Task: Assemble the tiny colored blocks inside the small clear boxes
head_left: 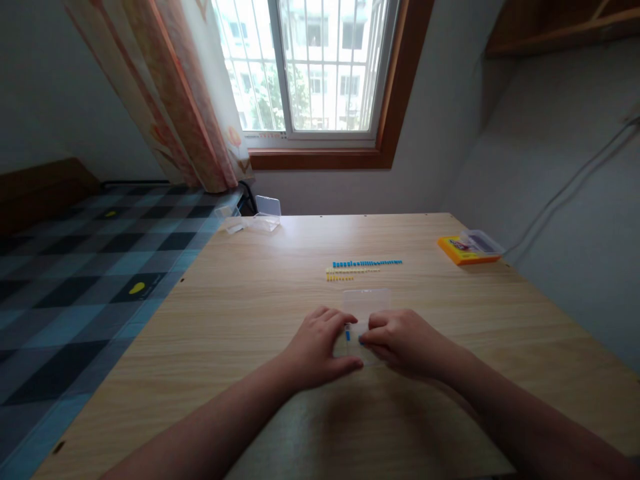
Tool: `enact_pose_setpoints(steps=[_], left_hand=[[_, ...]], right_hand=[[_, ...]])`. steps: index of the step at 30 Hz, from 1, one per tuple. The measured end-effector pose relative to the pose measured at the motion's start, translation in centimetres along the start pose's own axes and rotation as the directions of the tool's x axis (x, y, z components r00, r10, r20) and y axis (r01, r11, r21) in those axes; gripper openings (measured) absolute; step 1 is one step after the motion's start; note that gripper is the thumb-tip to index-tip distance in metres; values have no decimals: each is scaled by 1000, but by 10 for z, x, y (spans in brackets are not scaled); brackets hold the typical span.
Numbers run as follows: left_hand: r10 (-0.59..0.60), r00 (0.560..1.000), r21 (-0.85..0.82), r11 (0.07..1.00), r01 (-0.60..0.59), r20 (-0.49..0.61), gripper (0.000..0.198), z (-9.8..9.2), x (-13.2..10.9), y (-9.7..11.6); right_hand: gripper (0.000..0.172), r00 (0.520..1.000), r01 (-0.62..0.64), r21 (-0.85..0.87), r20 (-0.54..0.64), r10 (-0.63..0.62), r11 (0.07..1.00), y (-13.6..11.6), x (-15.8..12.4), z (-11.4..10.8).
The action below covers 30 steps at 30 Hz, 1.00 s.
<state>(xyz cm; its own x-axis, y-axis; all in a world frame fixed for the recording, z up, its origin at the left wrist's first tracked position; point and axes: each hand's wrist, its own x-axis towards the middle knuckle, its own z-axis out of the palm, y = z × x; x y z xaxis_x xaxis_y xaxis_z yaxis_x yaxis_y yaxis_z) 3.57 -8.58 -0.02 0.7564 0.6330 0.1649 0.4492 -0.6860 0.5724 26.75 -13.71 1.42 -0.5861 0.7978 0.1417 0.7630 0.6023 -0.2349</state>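
Note:
A small clear plastic box (367, 300) lies on the table in front of me, its lid raised at the far side. My left hand (320, 347) grips the left side of this box, thumb at the near edge and fingers at the far edge. Inside, at the left, a small blue piece (348, 336) shows. Over the box's right part, my right hand (405, 337) is closed in a pinch on another small blue piece (361, 340), mostly covered by the fingertips. The exact kind of these pieces is too small to make out.
Beyond the box lie a row of blue pieces (367, 264), a pale row (353, 271) and a shorter yellow row (340, 279). Open clear boxes (265, 220) stand at the far left corner. An orange-yellow case (463, 252) sits far right. A checked bed (125, 267) adjoins the table's left.

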Motion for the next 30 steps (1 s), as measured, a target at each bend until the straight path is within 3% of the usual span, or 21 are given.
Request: enact_pose_setpoints(steps=[7,30], left_hand=[[-4,1000,-6,1000,4,12,56,-2,1,3],[20,1000,9,1000,-20,-5,57,0,0,2]], right_hand=[[14,997,-67,11,-36,68,998,-6,7,6],[13,994,-91,-17,-56,90,996,-7,6,11]])
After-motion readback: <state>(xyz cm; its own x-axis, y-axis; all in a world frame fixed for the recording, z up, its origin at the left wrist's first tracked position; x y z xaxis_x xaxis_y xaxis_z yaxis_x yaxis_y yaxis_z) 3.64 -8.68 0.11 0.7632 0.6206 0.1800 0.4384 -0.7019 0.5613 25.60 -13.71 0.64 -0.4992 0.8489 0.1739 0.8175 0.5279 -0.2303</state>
